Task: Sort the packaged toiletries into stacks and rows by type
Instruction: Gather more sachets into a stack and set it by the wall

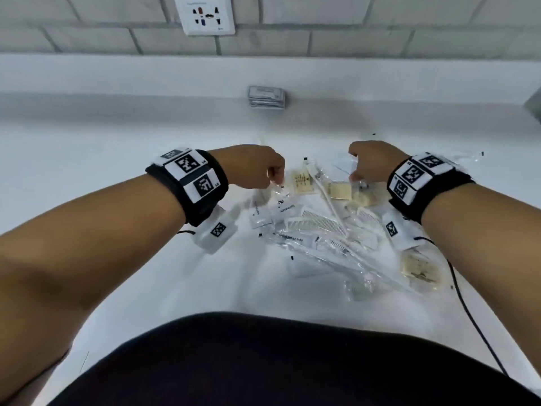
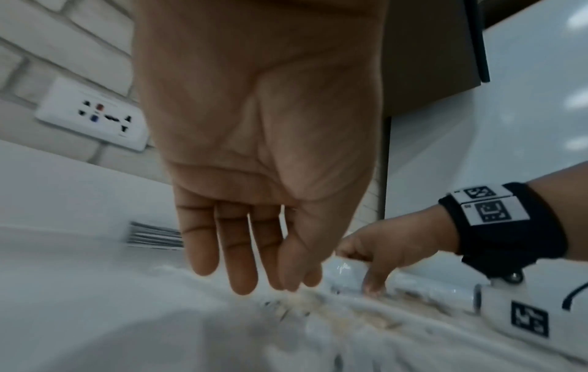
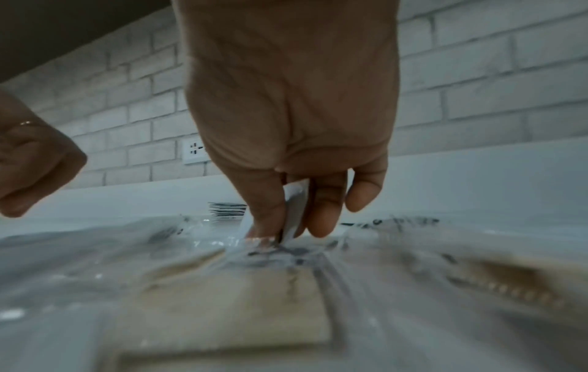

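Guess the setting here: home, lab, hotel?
Probably a hotel or guest-room counter, though I can't be sure. A white counter against a grey brick wall with a multi-plug wall socket, and a pile of wrapped guest toiletries: combs, toothpaste, soaps.

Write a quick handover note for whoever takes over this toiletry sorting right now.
Left hand: over the pile's left edge, fingers straight, holding nothing.
Right hand: pinches a thin flat white sachet at the pile's far side; that grip looks secure.
Done: one stack of flat grey-white sachets by the back wall.
Left: the mixed pile on the white counter: white plastic combs in clear wrap, beige square packets, white toothpaste sachets, a white toothbrush. Still needs stacks and rows.
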The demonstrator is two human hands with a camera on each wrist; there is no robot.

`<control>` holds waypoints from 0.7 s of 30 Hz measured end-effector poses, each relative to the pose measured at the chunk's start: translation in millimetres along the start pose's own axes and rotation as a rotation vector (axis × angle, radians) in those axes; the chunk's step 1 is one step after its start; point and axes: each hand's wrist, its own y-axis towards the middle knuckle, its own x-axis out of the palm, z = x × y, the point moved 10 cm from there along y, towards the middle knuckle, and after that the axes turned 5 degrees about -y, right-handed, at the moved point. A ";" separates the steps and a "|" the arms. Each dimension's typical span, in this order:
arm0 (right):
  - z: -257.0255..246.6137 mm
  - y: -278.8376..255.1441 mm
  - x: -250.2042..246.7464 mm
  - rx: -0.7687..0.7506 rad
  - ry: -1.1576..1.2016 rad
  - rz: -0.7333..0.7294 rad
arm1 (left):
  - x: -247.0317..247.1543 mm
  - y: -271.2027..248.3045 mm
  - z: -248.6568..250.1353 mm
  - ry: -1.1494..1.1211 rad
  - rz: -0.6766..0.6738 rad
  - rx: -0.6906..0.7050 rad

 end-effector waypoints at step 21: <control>-41.9 -131.6 -9.6 -0.016 1.015 0.029 | 44.6 -47.7 -57.6 -0.037 0.020 -0.278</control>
